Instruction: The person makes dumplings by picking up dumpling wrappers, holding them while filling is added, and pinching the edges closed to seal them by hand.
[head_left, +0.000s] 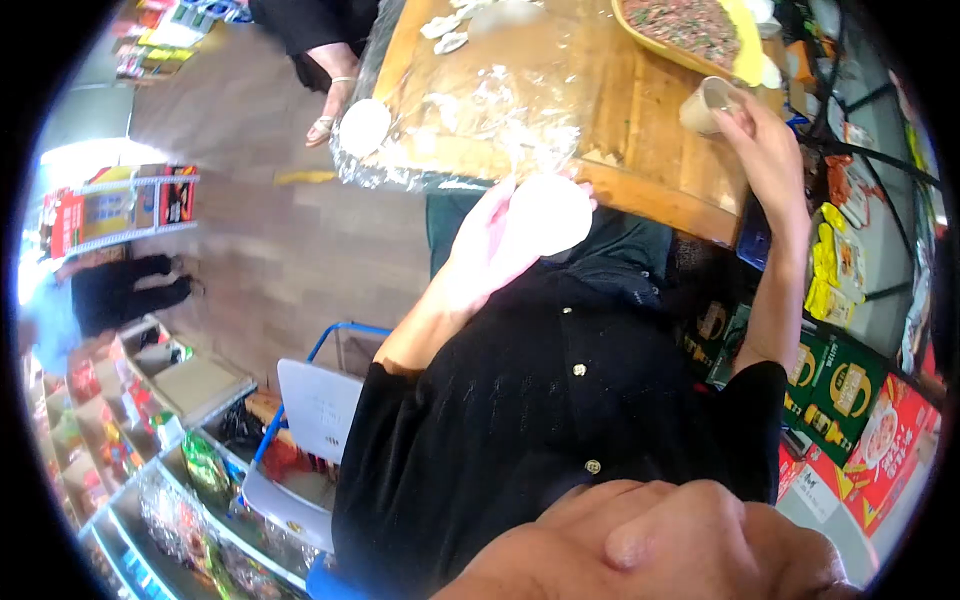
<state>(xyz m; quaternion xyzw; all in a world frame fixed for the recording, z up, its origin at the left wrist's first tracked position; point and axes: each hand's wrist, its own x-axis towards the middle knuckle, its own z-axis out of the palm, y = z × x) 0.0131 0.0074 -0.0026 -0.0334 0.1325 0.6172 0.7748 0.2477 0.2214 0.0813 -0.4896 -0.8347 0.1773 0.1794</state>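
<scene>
My left hand (482, 238) holds a round white dough wrapper (550, 214) spread over its palm and fingers, just off the near edge of the table. My right hand (766, 148) has its fingers around a small pale paper cup (702, 108) above the right side of the table. Beyond that cup stands a yellow bowl (745, 50) of minced meat filling (682, 28) flecked with green. A white round piece (363, 127) lies at the table's left corner. Several small white dough pieces (450, 42) are at the far side.
Clear plastic film (490, 110) covers the left part of the wooden table (640, 140). A blue-framed chair (320, 400) stands to my left, near goods shelves (190, 440). Green boxes (835, 385) are at my right. Another person's foot (335, 90) shows beyond the table's left edge.
</scene>
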